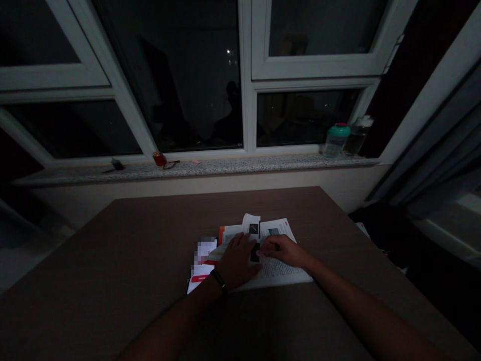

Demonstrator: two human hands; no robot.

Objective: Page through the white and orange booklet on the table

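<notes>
An open book (283, 273) lies on the table, with printed text, pictures and some red page edges. One page or slip (250, 219) stands partly raised at its top. My left hand (236, 258), a dark band on its wrist, lies over the left page with fingers spread. My right hand (280, 249) is over the right page near the middle of the book, its fingers curled into a pinch; what they hold, if anything, is too dark to make out. A lit phone (201, 271) lies left of the book, partly behind my left wrist.
The brown table (150, 240) reaches toward a wall under a dark window. On the stone windowsill (233, 165) stand a green-lidded bottle (337, 140), a clear bottle (356, 136), a small red object (159, 159) and a small dark object (116, 164). A grey curtain (432, 135) hangs at right.
</notes>
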